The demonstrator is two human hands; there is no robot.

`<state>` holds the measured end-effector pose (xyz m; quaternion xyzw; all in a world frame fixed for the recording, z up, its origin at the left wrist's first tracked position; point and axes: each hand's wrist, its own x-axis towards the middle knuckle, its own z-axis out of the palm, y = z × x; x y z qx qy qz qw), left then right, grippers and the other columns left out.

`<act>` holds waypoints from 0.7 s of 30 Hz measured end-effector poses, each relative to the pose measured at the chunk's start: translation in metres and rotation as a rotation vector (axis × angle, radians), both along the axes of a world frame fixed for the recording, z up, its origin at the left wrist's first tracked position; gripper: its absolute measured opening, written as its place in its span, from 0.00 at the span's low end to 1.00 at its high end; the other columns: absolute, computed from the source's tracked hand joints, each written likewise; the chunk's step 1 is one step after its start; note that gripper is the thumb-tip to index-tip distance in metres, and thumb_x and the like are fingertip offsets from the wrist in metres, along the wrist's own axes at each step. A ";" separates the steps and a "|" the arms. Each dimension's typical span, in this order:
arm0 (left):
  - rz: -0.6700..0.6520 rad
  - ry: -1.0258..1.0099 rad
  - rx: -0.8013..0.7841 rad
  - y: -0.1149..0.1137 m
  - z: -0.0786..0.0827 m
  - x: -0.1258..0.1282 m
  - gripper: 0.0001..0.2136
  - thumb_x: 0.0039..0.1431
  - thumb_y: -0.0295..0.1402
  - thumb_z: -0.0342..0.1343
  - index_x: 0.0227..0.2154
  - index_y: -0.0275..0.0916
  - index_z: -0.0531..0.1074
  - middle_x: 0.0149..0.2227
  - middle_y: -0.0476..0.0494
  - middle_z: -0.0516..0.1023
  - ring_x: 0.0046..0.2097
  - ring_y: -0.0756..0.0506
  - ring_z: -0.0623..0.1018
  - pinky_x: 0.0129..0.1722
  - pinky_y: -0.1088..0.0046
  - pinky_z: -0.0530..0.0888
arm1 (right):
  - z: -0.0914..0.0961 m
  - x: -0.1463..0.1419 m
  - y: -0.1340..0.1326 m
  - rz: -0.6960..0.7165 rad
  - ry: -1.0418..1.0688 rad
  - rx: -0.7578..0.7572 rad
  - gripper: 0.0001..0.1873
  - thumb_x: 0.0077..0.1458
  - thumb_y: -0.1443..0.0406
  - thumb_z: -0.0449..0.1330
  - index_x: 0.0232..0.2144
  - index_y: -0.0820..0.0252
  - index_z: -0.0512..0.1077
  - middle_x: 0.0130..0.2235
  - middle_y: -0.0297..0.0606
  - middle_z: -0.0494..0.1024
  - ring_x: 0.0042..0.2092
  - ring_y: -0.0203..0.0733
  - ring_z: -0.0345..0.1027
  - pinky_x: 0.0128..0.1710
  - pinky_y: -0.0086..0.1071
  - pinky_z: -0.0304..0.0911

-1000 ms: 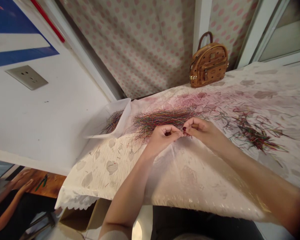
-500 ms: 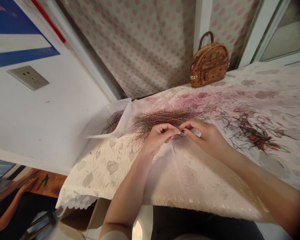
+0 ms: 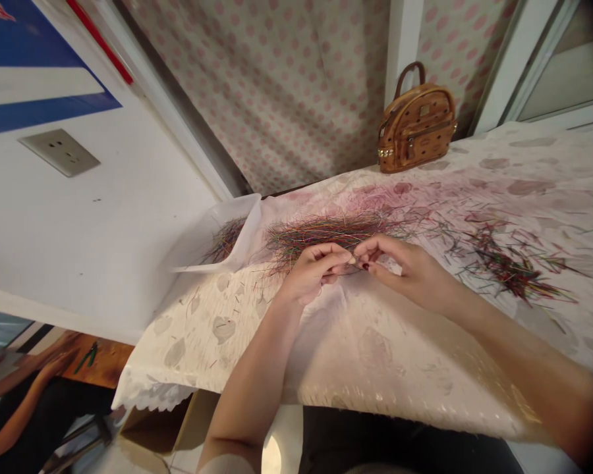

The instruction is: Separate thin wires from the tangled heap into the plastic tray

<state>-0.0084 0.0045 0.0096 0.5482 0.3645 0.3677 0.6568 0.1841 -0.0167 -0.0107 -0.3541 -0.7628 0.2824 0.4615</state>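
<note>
One translucent, smooth-walled plastic tray (image 3: 251, 227), which I'm watching from afar, is sitting toward nine o'clock, holding thin wires (image 3: 225, 238). At ten, just beyond the fingertips, the bristly wire bundle (image 3: 323, 229) is lying with its long axis running nine to three. The left hand (image 3: 314, 268) is sitting nearer, pressing thumb and forefinger together (on what, I'm not able to tell). The right hand (image 3: 414, 268) is facing it, its tips too close for telling whether they're meeting. Toward three, short clippings (image 3: 508, 268) are littering the crinkled tablecloth (image 3: 217, 352).

Smooth plastic tub (image 3: 248, 236), glossy tablecloth (image 3: 363, 368)
</note>
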 end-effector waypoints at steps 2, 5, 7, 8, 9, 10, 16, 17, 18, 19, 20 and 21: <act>-0.009 -0.028 -0.042 -0.001 0.002 -0.001 0.13 0.49 0.38 0.66 0.24 0.35 0.71 0.19 0.57 0.55 0.20 0.58 0.52 0.20 0.79 0.48 | -0.002 -0.001 -0.001 -0.024 -0.090 0.116 0.10 0.58 0.68 0.54 0.41 0.55 0.70 0.39 0.38 0.77 0.40 0.44 0.72 0.41 0.38 0.66; -0.035 -0.048 -0.086 -0.001 0.003 -0.002 0.12 0.49 0.38 0.66 0.25 0.34 0.71 0.19 0.57 0.54 0.21 0.58 0.51 0.19 0.80 0.46 | -0.005 -0.001 0.000 -0.054 -0.166 0.237 0.10 0.61 0.69 0.51 0.43 0.55 0.69 0.39 0.40 0.76 0.41 0.45 0.71 0.41 0.38 0.66; -0.047 -0.053 -0.113 -0.001 0.002 -0.002 0.12 0.49 0.37 0.66 0.25 0.34 0.71 0.20 0.57 0.53 0.21 0.58 0.50 0.19 0.81 0.45 | -0.006 0.000 0.001 -0.076 -0.182 0.280 0.10 0.62 0.69 0.51 0.42 0.55 0.69 0.38 0.40 0.75 0.40 0.45 0.71 0.40 0.38 0.66; -0.050 -0.053 -0.126 -0.001 0.002 -0.002 0.12 0.49 0.37 0.66 0.25 0.34 0.71 0.20 0.57 0.53 0.21 0.58 0.49 0.18 0.81 0.45 | -0.006 0.000 0.001 -0.086 -0.187 0.295 0.09 0.63 0.69 0.51 0.42 0.55 0.69 0.38 0.40 0.75 0.39 0.45 0.71 0.39 0.38 0.66; -0.051 -0.055 -0.140 -0.001 0.002 -0.002 0.12 0.49 0.37 0.66 0.25 0.34 0.71 0.20 0.57 0.52 0.21 0.58 0.49 0.18 0.82 0.45 | -0.006 0.001 0.001 -0.095 -0.193 0.307 0.09 0.63 0.69 0.51 0.42 0.54 0.69 0.38 0.40 0.75 0.39 0.45 0.71 0.39 0.38 0.66; -0.054 -0.057 -0.155 -0.001 0.002 -0.002 0.12 0.49 0.37 0.66 0.25 0.34 0.71 0.20 0.57 0.52 0.21 0.58 0.48 0.18 0.82 0.44 | -0.007 0.001 0.001 -0.101 -0.203 0.318 0.09 0.63 0.69 0.50 0.42 0.54 0.69 0.38 0.40 0.75 0.39 0.44 0.71 0.39 0.38 0.66; -0.052 -0.068 -0.162 0.000 0.002 0.000 0.12 0.49 0.37 0.66 0.26 0.34 0.71 0.20 0.58 0.52 0.20 0.59 0.48 0.18 0.82 0.44 | -0.007 0.001 0.001 -0.110 -0.199 0.345 0.07 0.64 0.68 0.51 0.38 0.55 0.68 0.36 0.39 0.74 0.37 0.42 0.70 0.37 0.36 0.64; -0.036 -0.058 -0.141 0.000 0.001 0.000 0.12 0.49 0.37 0.66 0.26 0.34 0.71 0.20 0.58 0.53 0.20 0.59 0.49 0.18 0.81 0.44 | -0.007 0.000 0.000 -0.110 -0.185 0.326 0.06 0.64 0.67 0.51 0.37 0.55 0.68 0.35 0.38 0.74 0.36 0.42 0.70 0.36 0.36 0.64; -0.016 -0.044 -0.117 0.000 0.000 0.001 0.13 0.49 0.38 0.66 0.25 0.34 0.70 0.19 0.57 0.54 0.20 0.59 0.50 0.18 0.81 0.45 | -0.006 0.000 0.000 -0.109 -0.172 0.297 0.06 0.63 0.67 0.51 0.36 0.55 0.68 0.34 0.38 0.75 0.35 0.42 0.70 0.36 0.35 0.63; 0.006 -0.024 -0.088 0.000 -0.001 0.001 0.13 0.49 0.38 0.66 0.25 0.35 0.70 0.19 0.57 0.55 0.20 0.59 0.51 0.18 0.81 0.46 | -0.006 -0.001 -0.001 -0.111 -0.158 0.262 0.06 0.63 0.66 0.52 0.35 0.55 0.68 0.33 0.37 0.75 0.35 0.42 0.70 0.36 0.35 0.63; 0.031 0.000 -0.051 0.000 -0.002 0.002 0.13 0.48 0.38 0.66 0.24 0.35 0.70 0.19 0.57 0.57 0.20 0.58 0.52 0.19 0.80 0.47 | -0.006 -0.001 -0.001 -0.117 -0.144 0.218 0.06 0.62 0.65 0.52 0.34 0.54 0.68 0.33 0.37 0.75 0.34 0.42 0.70 0.35 0.35 0.63; 0.056 0.026 -0.007 0.000 -0.003 0.003 0.13 0.48 0.38 0.66 0.23 0.35 0.70 0.19 0.56 0.58 0.20 0.58 0.53 0.19 0.80 0.48 | -0.005 -0.002 -0.001 -0.123 -0.129 0.165 0.06 0.62 0.65 0.53 0.33 0.54 0.69 0.32 0.36 0.76 0.33 0.41 0.70 0.35 0.35 0.63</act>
